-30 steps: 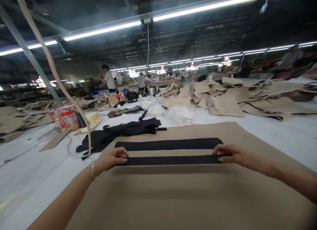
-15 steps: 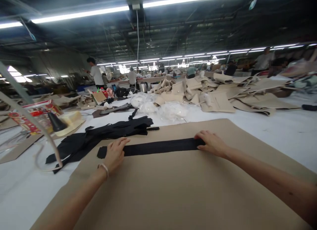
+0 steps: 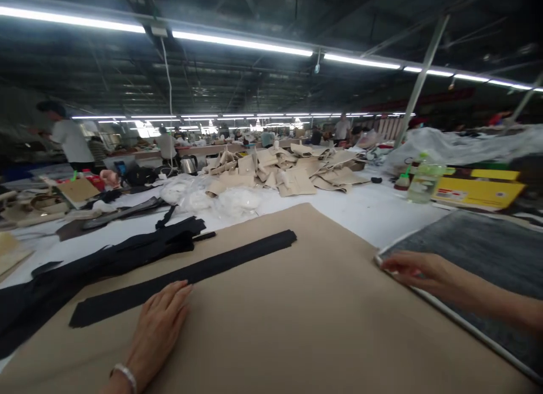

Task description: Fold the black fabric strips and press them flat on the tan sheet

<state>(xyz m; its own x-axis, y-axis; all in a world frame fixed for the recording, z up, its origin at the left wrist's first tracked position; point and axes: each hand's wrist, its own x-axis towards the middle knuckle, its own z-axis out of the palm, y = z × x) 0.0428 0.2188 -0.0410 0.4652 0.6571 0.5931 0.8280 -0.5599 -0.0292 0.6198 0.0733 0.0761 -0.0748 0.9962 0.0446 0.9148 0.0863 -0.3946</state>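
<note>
A long black fabric strip (image 3: 186, 275) lies across a large tan sheet (image 3: 297, 315) on the white table. My left hand (image 3: 159, 326) rests flat and open on the sheet, fingertips touching the strip's near edge. My right hand (image 3: 413, 269) reaches to the right, fingers curled at the pale edge of a dark grey panel (image 3: 475, 269) that lies beside the sheet; whether it grips the edge is unclear.
A heap of black fabric pieces (image 3: 106, 255) lies left of the sheet. Tan cut pieces (image 3: 280, 170) and clear plastic bags (image 3: 229, 202) sit farther back. A bottle (image 3: 422, 182) and a yellow box (image 3: 479, 193) stand at the right. People work at distant tables.
Two strips lay side by side, then were stacked into one. My right hand left the strip and swung right to the grey panel. The view turned right.
</note>
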